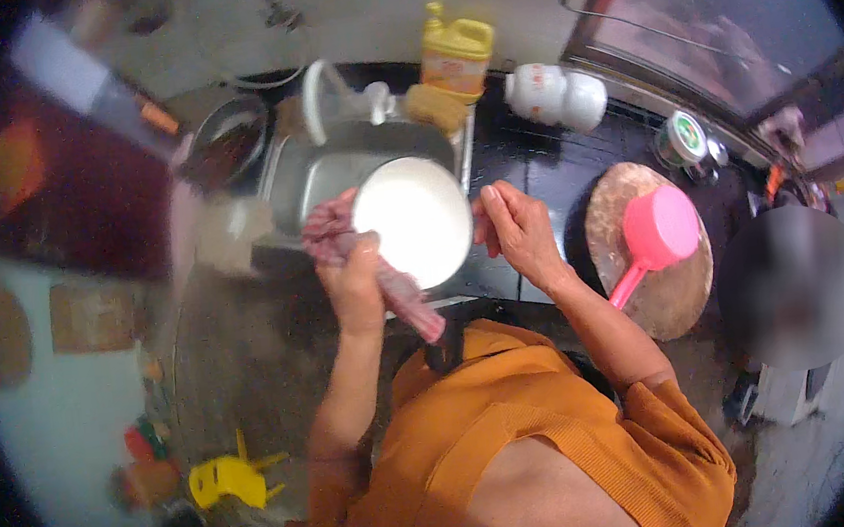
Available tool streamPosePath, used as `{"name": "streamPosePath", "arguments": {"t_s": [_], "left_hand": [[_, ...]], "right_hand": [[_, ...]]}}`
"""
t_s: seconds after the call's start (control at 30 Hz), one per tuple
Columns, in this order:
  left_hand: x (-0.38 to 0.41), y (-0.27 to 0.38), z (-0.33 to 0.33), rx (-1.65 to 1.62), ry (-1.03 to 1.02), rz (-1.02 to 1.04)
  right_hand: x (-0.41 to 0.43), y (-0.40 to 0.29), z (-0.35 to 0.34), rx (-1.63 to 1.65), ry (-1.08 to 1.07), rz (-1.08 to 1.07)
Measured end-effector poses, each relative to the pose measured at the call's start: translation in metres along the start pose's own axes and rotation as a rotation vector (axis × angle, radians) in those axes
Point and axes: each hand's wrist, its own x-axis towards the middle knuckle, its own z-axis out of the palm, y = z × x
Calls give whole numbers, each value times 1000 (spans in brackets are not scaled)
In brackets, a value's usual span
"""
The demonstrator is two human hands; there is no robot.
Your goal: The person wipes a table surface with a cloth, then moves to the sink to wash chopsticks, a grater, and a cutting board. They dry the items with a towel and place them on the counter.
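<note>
My left hand (355,277) grips a round white bowl (415,223) by its left side, with a red-and-white striped cloth (332,230) bunched between palm and bowl. One end of the cloth hangs below the bowl. Close to the bowl's right rim is my right hand (517,229), its fingers curled; whether they touch the rim or hold anything cannot be told. Behind the bowl lies a metal sink (382,146). To the right, a pink plastic ladle (660,227) rests on a round chopping board (659,310).
A yellow detergent jug (456,53) and a brown sponge (435,108) stand behind the sink. White containers (558,93) and a green-labelled tub (682,139) line the counter's back. A dark-rimmed pan (227,141) is left of the sink; a yellow plastic stool (230,482) stands lower left.
</note>
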Motion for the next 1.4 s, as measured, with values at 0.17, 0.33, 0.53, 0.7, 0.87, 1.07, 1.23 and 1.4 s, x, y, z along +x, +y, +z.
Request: {"name": "streamPosePath", "arguments": {"t_s": [0.17, 0.33, 0.53, 0.7, 0.87, 1.07, 1.23, 1.4], "left_hand": [[30, -21, -36, 129, 107, -32], [46, 7, -12, 595, 101, 444], [38, -44, 0, 3, -13, -97], [-15, -41, 96, -227, -446, -401], [-15, -28, 152, -439, -599, -515], [-25, -48, 175, -385, -609, -624], [-20, -55, 175, -396, -549, -592], [-15, -64, 170, -418, -479, -614]], "right_hand": [[1, 17, -8, -100, -5, -44], [-18, 51, -26, -305, -60, -97], [-30, 3, -44, 331, -215, 248], [-50, 12, -89, 285, 62, 383], [-98, 27, -184, 369, 509, 419], [-196, 195, -357, -175, 1161, 373], [-187, 212, -369, 264, 1405, 680], [-214, 248, -410, -545, 1145, 984]]}}
